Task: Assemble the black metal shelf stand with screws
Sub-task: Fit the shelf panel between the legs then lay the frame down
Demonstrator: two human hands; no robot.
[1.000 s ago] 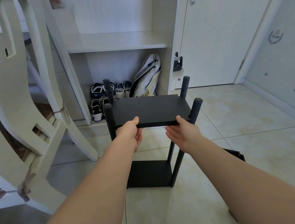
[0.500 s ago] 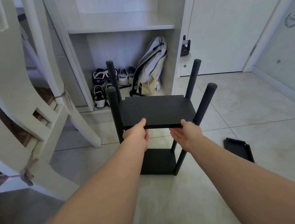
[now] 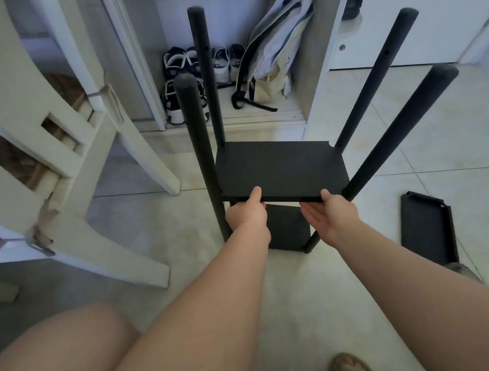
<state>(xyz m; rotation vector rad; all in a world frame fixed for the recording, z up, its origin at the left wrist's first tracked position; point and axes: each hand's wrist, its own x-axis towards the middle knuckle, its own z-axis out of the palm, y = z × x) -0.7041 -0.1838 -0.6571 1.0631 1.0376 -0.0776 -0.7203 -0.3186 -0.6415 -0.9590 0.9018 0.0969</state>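
Left hand (image 3: 247,214) and right hand (image 3: 332,216) each pinch shelf (image 3: 280,168) near edge, thumbs on top, fingers under; long axis left-right between four posts (image 3: 196,130).

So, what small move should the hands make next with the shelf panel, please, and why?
Probably nudge the shelf panel until its corners sit square against all four poles. The left hand and right hand only grip its near edge, it hangs above the bottom shelf, and no screw shows at its corners, so it looks unfixed.
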